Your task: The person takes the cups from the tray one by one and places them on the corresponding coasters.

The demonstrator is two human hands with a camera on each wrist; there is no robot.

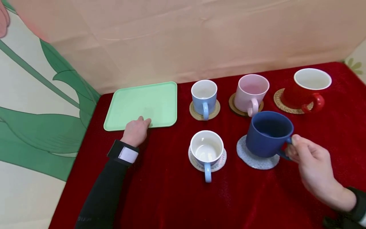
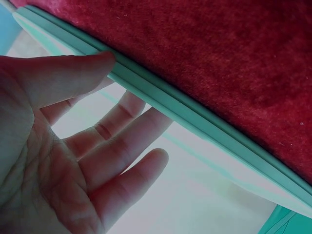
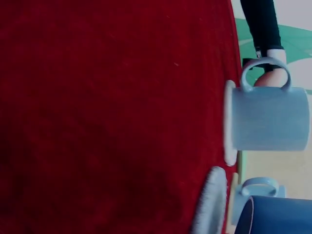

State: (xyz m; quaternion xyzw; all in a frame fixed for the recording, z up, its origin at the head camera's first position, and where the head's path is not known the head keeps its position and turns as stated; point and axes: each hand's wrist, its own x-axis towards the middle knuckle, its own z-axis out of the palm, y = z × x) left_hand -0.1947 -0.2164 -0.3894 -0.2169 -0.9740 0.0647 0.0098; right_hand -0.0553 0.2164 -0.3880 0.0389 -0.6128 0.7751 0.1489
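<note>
My right hand (image 1: 315, 167) pinches the handle of a dark blue mug (image 1: 264, 138). The mug is held just above a round light blue coaster (image 1: 258, 160); the right wrist view shows a gap between the mug's base (image 3: 249, 222) and that coaster (image 3: 212, 204). At the left, my left hand (image 1: 135, 131) is at the near edge of a light green tray (image 1: 140, 105). Seen from the left wrist, the thumb (image 2: 83, 70) lies on the tray's rim (image 2: 190, 114) and the fingers reach over its inner side, gripping the edge.
A white-and-blue mug (image 1: 207, 148) sits on a white coaster in front. Behind stand a light blue mug (image 1: 204, 97), a pink mug (image 1: 251, 92) and a red mug (image 1: 306, 90), each on a coaster. Red cloth (image 1: 177, 197) covers the table; a pale curtain hangs behind.
</note>
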